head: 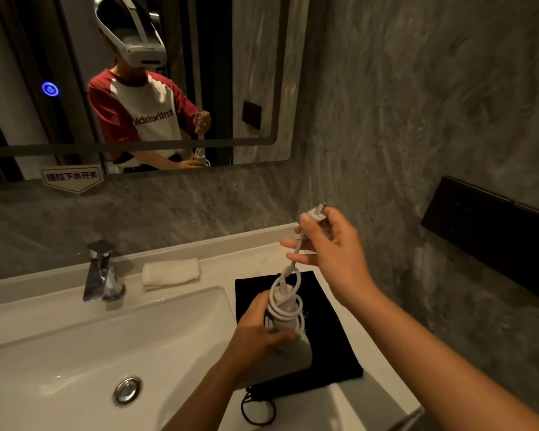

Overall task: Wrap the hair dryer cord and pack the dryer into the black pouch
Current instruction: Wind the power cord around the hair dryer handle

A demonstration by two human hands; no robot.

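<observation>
My left hand (255, 340) grips a white hair dryer (288, 353) by its handle, held upright over the black pouch (333, 353). The white cord (285, 301) is looped several times around the handle. My right hand (330, 247) holds the cord's plug end (315, 214) raised above the dryer, the last stretch of cord running down from it to the loops. The pouch lies flat on the counter right of the basin, its black drawstring (257, 410) trailing at the near edge.
A white basin (75, 353) with a drain (127, 389) fills the left. A chrome faucet (101, 272) and a folded white towel (171, 272) sit behind it. A mirror (255, 88) hangs above; a black wall panel (492, 234) is on the right wall.
</observation>
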